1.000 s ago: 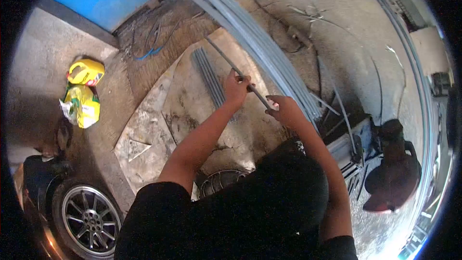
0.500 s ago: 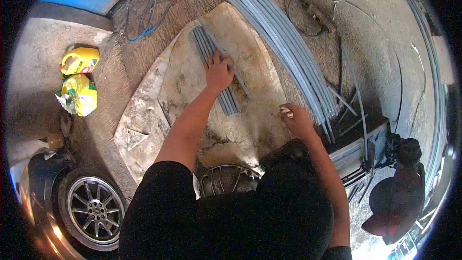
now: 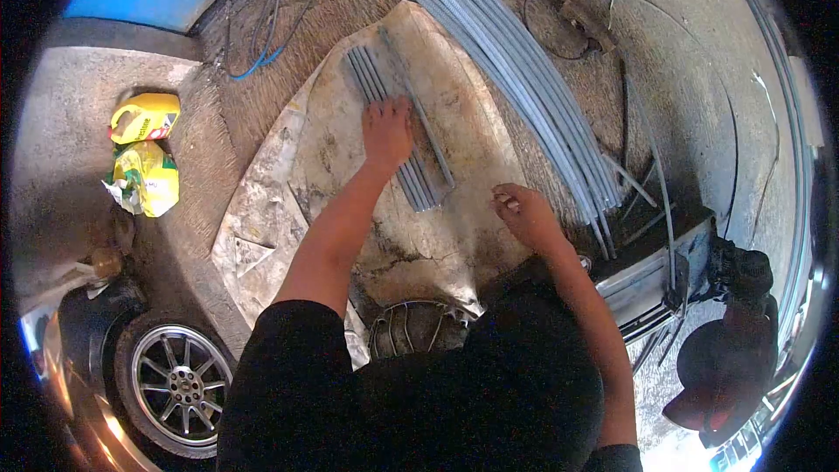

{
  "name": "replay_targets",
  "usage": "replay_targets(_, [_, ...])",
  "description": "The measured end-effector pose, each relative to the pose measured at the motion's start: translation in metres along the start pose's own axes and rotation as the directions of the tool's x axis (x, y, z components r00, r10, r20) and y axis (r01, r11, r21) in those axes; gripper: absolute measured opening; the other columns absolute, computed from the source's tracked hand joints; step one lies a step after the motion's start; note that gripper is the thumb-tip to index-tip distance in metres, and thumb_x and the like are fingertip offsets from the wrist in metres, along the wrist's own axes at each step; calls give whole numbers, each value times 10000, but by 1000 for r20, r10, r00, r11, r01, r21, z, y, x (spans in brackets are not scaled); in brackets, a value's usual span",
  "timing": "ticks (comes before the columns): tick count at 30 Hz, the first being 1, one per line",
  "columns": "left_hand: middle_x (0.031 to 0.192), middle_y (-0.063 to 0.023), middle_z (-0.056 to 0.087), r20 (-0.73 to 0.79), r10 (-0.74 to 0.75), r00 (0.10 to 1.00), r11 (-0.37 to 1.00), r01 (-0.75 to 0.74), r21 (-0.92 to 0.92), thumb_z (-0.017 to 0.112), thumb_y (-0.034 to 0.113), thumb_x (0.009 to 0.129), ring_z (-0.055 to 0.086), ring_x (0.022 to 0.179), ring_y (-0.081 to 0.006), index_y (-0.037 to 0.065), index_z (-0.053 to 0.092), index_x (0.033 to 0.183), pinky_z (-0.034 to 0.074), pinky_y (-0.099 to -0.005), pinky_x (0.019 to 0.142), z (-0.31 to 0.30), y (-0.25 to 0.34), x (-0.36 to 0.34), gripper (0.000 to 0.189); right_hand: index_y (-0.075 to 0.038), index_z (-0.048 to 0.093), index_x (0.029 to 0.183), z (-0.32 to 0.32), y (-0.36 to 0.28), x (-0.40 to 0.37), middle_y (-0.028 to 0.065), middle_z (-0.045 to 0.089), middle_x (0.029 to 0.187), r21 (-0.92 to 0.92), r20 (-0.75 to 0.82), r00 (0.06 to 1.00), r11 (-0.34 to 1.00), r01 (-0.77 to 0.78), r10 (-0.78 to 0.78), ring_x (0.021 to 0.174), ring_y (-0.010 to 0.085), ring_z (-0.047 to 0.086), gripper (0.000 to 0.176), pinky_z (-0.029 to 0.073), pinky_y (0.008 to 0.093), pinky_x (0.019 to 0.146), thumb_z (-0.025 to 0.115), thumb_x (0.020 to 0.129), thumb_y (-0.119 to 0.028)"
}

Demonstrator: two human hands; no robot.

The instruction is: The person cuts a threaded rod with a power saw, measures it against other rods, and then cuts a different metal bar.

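My left hand (image 3: 387,133) lies palm down across a row of several short grey metal rods (image 3: 418,185), fingers stretched over them. The rods lie side by side on a stained, pale sheet (image 3: 336,157). One separate rod (image 3: 430,140) rests just right of the row, with a gap between. My right hand (image 3: 529,217) hovers over the sheet's right side, fingers curled around a small whitish thing (image 3: 514,206); its kind is too small to make out.
Long grey rods (image 3: 516,70) run along the right side. Yellow containers (image 3: 147,118) and a car wheel (image 3: 182,389) are at left. A metal machine (image 3: 651,275) stands at right, near a person in a cap (image 3: 712,376). Blue cable (image 3: 262,63) lies at upper left.
My left hand has shifted slightly left on the row. The separate rod's far end now lies farther right from the row. My right hand has moved slightly left and turned.
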State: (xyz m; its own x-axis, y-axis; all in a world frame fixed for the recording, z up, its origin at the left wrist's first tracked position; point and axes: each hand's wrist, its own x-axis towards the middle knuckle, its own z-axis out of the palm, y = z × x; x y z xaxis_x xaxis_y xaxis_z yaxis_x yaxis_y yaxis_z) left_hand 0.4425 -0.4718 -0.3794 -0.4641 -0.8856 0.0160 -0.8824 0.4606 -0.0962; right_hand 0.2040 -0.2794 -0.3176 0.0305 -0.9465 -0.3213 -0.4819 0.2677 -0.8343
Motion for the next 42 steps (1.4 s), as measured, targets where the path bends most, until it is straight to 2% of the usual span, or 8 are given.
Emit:
replay_targets(4, [1273,-150,462,46,-22,999,1000,23,-3,581,216,832,384,1220,-381,88,475,1282,293,-511,1008,-17,-4,3,479,-34,632,1063,2,15,-4,175,670,941,-7,-6,997,997,-74,74,838,335,657,302,512,408,796,645,813,-204])
replay_targets(7, [1291,-129,457,-183,191,964,976,-207,-71,559,98,825,383,1233,-348,103,537,1230,311,-506,1020,-8,-5,17,405,-38,633,1064,6,21,-5,174,669,951,-78,-28,999,997,-26,24,832,346,654,300,513,416,791,638,818,-209])
replay_targets(9, [1280,-92,478,-151,429,891,900,-436,-18,537,33,822,405,1224,-313,128,588,1164,314,-479,1049,5,-4,27,358,-42,634,1065,5,17,-5,171,668,961,-76,-27,1000,997,-16,14,831,352,652,299,513,419,788,635,820,-213])
replay_targets(15, [1179,-49,546,103,575,811,813,-581,33,567,109,820,463,1172,-278,160,602,1110,342,-430,1048,10,-23,42,296,-63,638,1068,5,15,-9,158,671,963,-64,-46,999,998,-14,11,841,359,648,294,510,420,785,645,816,-216])
replay_targets(27, [1125,-48,604,391,670,631,683,-730,7,482,126,832,565,1074,-267,146,618,1048,504,-406,828,5,-17,47,257,-8,641,1018,15,1,9,153,682,882,-68,-85,992,994,90,-96,749,273,673,255,527,359,703,661,817,-163])
replay_targets(30, [979,-33,637,413,705,577,626,-779,20,531,149,829,591,991,-244,130,652,950,504,-391,814,9,-18,54,172,-11,641,1016,13,-3,4,154,681,875,-67,-85,989,991,116,-122,747,272,673,255,525,359,703,663,814,-165])
replay_targets(39, [1005,-37,631,276,793,543,573,-819,-36,514,128,838,601,981,-247,134,646,965,513,-390,781,6,-25,55,183,-12,637,1020,11,-1,-3,148,682,876,-127,-52,991,985,113,-121,757,270,671,248,520,367,708,653,825,-165])
replay_targets(42, [1027,-38,626,378,758,532,562,-826,36,506,115,836,592,1002,-243,131,643,979,507,-381,804,1,-20,53,199,-7,634,1025,14,1,-3,153,681,881,-56,-55,996,996,67,-70,772,277,673,257,519,368,718,647,832,-176])
